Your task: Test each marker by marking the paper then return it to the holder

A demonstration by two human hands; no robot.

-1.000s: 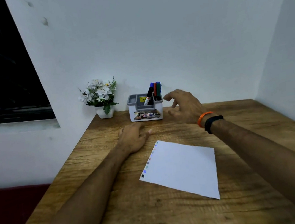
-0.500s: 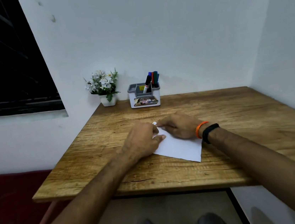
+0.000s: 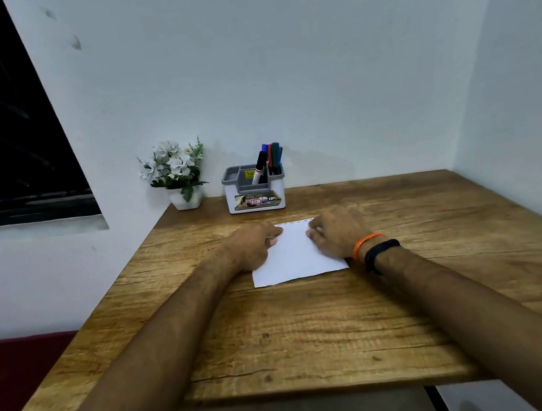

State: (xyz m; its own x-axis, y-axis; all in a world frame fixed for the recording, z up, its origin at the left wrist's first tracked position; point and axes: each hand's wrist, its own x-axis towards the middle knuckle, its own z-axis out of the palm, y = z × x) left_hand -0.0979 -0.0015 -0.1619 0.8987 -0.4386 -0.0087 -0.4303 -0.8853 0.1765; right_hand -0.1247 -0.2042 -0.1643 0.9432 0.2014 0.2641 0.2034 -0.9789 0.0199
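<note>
Holder [image 3: 255,195], white box with grey divided top, at the table's [image 3: 312,330] far edge: markers [image 3: 269,161] upright in its right compartments, left ones look empty. Paper [image 3: 294,257], flat white sheet, on grained wood. Left hand [image 3: 256,246] and right hand [image 3: 338,234] pinch its side edges, fingers curled.

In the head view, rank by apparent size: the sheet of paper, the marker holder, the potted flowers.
1. Paper, largest, partly covered by both hands.
2 and 3. Marker holder and potted flowers look about alike; I would not rank them.
</note>
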